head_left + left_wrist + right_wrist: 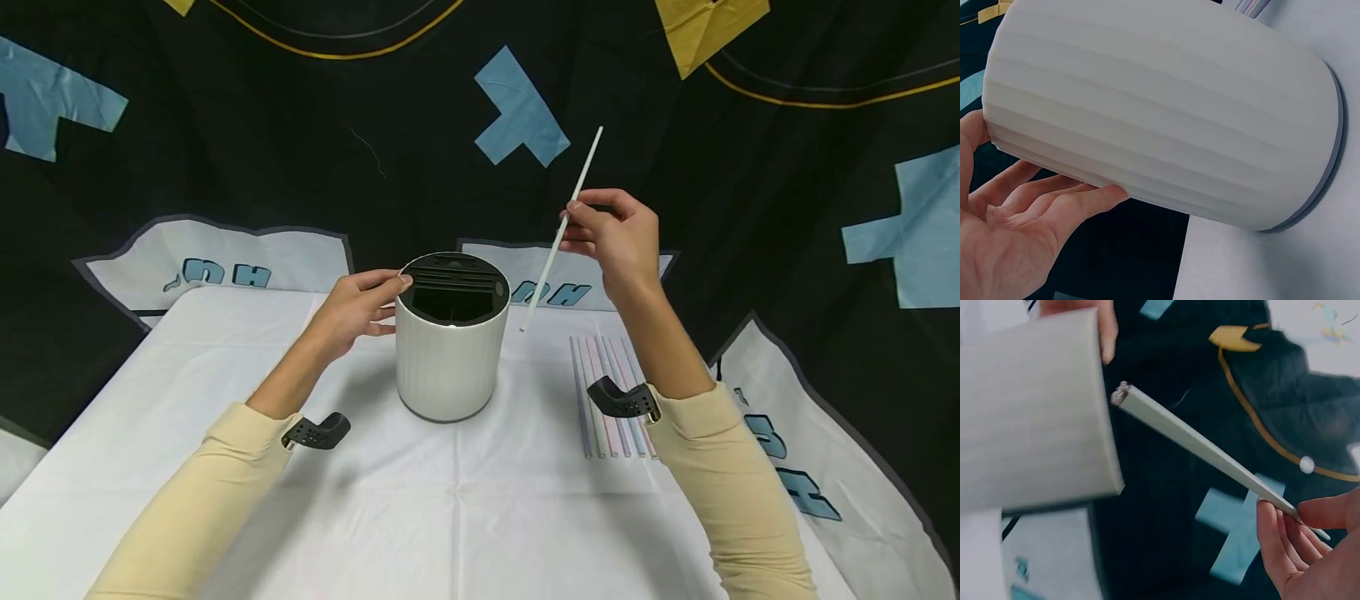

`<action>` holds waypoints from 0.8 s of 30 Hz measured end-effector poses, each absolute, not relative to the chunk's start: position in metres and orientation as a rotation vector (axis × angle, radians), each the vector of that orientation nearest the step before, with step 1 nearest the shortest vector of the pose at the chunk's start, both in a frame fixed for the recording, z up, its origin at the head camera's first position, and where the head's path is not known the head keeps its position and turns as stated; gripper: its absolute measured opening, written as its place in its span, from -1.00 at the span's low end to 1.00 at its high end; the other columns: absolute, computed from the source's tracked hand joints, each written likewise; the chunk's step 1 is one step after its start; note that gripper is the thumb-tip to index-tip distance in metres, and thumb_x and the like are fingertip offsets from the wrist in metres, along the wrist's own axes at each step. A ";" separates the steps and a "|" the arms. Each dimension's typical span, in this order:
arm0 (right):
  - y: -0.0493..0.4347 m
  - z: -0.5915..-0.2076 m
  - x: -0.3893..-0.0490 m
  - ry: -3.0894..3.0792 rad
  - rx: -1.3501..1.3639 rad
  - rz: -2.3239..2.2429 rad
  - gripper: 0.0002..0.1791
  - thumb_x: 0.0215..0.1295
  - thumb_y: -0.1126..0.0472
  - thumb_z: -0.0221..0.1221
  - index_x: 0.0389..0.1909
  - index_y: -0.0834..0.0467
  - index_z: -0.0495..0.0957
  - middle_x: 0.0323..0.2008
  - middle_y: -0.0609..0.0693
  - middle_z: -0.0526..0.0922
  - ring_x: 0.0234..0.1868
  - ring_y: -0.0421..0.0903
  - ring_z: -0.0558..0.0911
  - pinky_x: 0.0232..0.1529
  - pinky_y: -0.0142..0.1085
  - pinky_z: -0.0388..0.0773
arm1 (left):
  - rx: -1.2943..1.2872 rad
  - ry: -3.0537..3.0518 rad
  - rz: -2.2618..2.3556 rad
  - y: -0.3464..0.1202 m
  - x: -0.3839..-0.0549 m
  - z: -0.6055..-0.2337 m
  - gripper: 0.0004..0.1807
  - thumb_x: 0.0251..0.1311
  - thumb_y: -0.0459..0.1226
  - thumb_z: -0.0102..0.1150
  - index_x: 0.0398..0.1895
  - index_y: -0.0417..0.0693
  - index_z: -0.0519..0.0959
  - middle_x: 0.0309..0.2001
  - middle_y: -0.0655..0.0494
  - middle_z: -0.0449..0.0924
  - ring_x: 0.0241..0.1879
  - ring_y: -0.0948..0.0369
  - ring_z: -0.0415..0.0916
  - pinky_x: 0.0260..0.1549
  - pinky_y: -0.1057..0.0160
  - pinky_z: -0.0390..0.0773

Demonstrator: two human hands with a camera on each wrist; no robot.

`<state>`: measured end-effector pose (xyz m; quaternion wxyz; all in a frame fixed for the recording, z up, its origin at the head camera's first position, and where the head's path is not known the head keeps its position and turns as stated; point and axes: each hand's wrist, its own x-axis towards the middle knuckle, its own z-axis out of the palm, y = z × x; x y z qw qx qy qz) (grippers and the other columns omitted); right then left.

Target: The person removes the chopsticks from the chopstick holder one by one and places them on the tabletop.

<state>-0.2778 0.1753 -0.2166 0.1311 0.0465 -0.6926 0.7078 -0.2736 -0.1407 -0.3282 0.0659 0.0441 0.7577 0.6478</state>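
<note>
A white, ribbed round container (448, 367) with a black top stands upright on the table. Its top has a dark, roughly rectangular opening. My left hand (360, 308) holds the container from the left, thumb over the top rim and fingers along the side; the left wrist view shows those fingers (1094, 199) against the ribbed wall. To the right of the container and raised above the table, my right hand (618, 237) pinches a thin white stick (553, 250) between thumb and fingers. The stick slants, its lower end (1124, 395) pointing toward the container but apart from it.
Several thin pastel sticks (600, 400) lie side by side on the white tablecloth (420, 517), partly behind the right wrist strap (622, 400). A dark cloth (420, 150) with blue and yellow shapes hangs behind the table.
</note>
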 end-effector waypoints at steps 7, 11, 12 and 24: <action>0.216 -0.269 -0.286 -2.439 0.013 1.840 -0.69 0.48 0.19 0.18 0.14 0.23 0.53 -0.07 0.11 0.72 -0.29 -0.16 0.76 -0.18 -0.34 0.75 | 0.126 2.289 1.958 -0.140 -0.272 -0.327 -0.36 0.42 0.00 0.17 0.43 -0.13 0.38 0.40 -0.11 0.43 0.33 -0.11 0.48 0.09 -0.07 0.65; 0.237 -0.312 -0.291 -2.650 -0.025 1.739 -0.61 0.47 0.19 0.18 0.19 0.33 0.51 0.01 0.26 0.69 -0.29 -0.13 0.75 -0.14 -0.27 0.76 | 0.129 2.279 1.966 -0.138 -0.270 -0.327 -0.37 0.42 -0.01 0.18 0.43 -0.13 0.38 0.39 -0.10 0.44 0.32 -0.11 0.48 0.10 -0.08 0.64; 0.241 -0.322 -0.291 -2.683 -0.031 1.727 -0.60 0.47 0.20 0.18 0.19 0.35 0.50 0.02 0.30 0.68 -0.29 -0.12 0.75 -0.13 -0.25 0.76 | 0.125 2.276 1.969 -0.138 -0.270 -0.327 -0.36 0.41 -0.01 0.19 0.43 -0.13 0.38 0.39 -0.10 0.44 0.32 -0.11 0.48 0.11 -0.08 0.64; 0.256 -0.403 -0.299 -2.786 -0.210 1.799 -0.58 0.43 0.30 0.18 0.19 0.45 0.48 -0.19 0.18 0.65 -0.46 -0.14 0.71 -0.27 -0.23 0.78 | 0.132 2.287 1.966 -0.138 -0.268 -0.327 -0.35 0.41 -0.01 0.19 0.44 -0.14 0.37 0.40 -0.11 0.43 0.33 -0.12 0.47 0.12 -0.08 0.63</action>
